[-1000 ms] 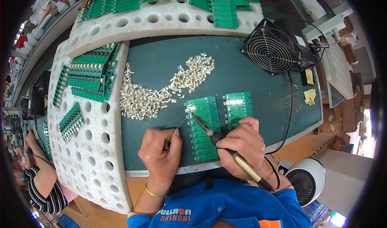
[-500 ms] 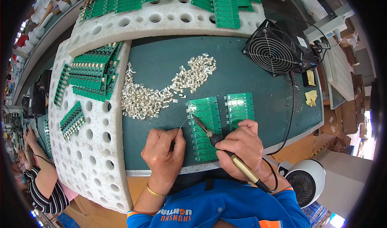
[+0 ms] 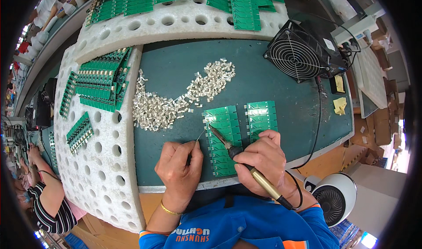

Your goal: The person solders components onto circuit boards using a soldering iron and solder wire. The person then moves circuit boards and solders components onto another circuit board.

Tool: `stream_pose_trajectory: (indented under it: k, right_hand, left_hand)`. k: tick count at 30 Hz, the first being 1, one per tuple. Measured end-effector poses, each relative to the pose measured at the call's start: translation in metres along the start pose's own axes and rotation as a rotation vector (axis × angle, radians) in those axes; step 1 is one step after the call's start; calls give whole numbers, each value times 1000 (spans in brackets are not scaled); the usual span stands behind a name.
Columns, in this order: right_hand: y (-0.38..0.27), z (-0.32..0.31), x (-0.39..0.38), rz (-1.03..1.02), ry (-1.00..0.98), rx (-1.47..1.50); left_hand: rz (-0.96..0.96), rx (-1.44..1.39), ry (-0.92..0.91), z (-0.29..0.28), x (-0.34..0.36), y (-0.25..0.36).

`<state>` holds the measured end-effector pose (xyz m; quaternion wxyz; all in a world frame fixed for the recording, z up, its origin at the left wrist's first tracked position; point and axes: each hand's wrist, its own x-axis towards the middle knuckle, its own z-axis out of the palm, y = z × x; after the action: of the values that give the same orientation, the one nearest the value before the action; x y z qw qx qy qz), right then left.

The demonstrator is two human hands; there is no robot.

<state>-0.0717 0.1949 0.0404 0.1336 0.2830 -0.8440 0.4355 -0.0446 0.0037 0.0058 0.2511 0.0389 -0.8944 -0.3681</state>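
My right hand (image 3: 263,159) grips a soldering iron (image 3: 263,184) with a gold and black handle. The iron's tip rests at the left edge of a green circuit board (image 3: 224,145) lying flat before me. My left hand (image 3: 180,163) is closed, pinching a thin solder wire (image 3: 202,134) whose end reaches the same edge near the tip. Just right of that board lies a second green circuit board (image 3: 262,117), its lower part hidden behind my right hand. Beyond my left hand spreads a pile of small white connectors (image 3: 158,110) with metal pins.
A black fan (image 3: 294,57) stands at the far right. White foam boards (image 3: 94,161) at left and back carry several green circuit boards (image 3: 96,82). The iron's black cable (image 3: 317,130) crosses the mat. A white fan (image 3: 332,200) stands lower right. At far left, another person's arm (image 3: 50,183) shows.
Both hands, the iron and the solder wire stay almost still at the board's left edge. The view has shifted very slightly.
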Motion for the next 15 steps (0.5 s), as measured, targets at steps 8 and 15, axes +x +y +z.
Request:
stream_pose_trajectory:
  k: [8, 15]
  right_hand:
    - [0, -1, -1, -14, -27, -8]
    - [1, 0, 1, -21, -9, -11]
  left_hand:
    - [15, 2, -18, 1, 1, 0]
    - [8, 15, -15, 2, 3, 2]
